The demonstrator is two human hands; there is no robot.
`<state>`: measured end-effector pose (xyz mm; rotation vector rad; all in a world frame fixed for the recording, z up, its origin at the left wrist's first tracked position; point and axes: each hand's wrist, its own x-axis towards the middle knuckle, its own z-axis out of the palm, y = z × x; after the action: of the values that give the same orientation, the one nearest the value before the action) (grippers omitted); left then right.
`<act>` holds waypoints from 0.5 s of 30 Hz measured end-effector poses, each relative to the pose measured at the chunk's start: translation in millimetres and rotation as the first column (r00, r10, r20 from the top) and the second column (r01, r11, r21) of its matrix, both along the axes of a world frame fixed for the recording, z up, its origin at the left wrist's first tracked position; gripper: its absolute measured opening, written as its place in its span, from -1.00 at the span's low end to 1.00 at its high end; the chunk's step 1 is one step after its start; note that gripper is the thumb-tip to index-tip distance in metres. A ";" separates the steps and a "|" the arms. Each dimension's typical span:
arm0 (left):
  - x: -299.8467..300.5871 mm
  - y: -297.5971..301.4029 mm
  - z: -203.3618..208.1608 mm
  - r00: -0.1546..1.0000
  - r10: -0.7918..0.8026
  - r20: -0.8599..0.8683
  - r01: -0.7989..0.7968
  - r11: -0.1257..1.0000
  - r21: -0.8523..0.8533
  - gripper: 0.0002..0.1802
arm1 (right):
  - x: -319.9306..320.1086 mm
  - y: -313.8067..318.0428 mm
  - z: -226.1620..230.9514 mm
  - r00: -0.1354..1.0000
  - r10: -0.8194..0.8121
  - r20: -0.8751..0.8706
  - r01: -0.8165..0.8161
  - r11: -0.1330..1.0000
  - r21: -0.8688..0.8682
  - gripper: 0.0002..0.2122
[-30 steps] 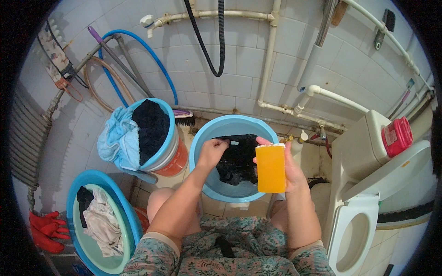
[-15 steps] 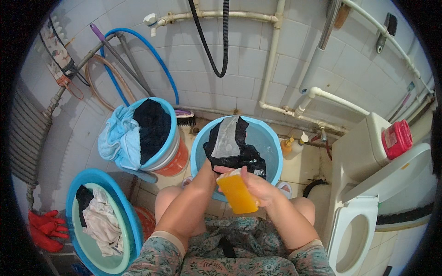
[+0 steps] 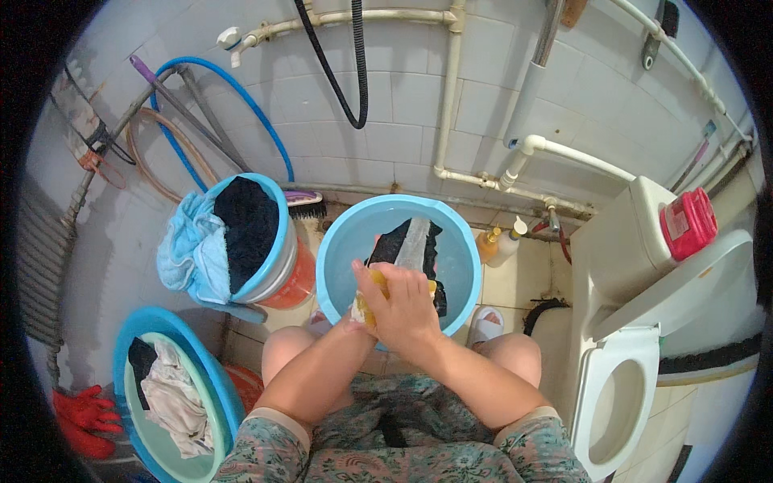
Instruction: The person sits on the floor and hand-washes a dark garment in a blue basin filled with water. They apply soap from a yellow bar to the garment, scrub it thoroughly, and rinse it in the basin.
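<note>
My right hand (image 3: 403,310) is wrapped over a yellow bar of soap (image 3: 374,299), its fingers bent around it. Only parts of the bar show beside the thumb and past the fingertips. Beneath it, against the soap, lies my left hand (image 3: 357,322); its fingers are hidden, and a whitish patch beside it cannot be made out. Both hands are over the near rim of a light blue basin (image 3: 340,229). In that basin lies a black garment (image 3: 394,244) with a grey panel (image 3: 415,245), partly covered by my hands.
Left of the basin stands a bucket (image 3: 287,217) with blue and black cloths. Nearer, nested tubs (image 3: 127,354) hold white and black laundry beside red gloves (image 3: 87,414). Pump bottles (image 3: 506,245) and a toilet (image 3: 616,402) are to the right; a brush (image 3: 306,205) lies by the wall.
My right hand has turned over with the soap and moved left onto my left hand; the bar, fully exposed before, is now mostly covered. The garment sits lower in the basin. The view has shifted slightly.
</note>
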<state>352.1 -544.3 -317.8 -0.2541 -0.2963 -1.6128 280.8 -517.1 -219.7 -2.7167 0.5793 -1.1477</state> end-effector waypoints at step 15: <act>9.6 35.8 53.2 0.971 -0.128 0.200 0.014 0.872 0.490 -0.37 | 7.7 -65.6 -7.2 0.930 -0.344 -0.125 0.364 0.832 0.419 -0.33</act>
<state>361.7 -508.5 -264.5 0.3137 -0.0441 -1.7359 288.5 -582.7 -226.8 -2.3041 1.2285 -0.8820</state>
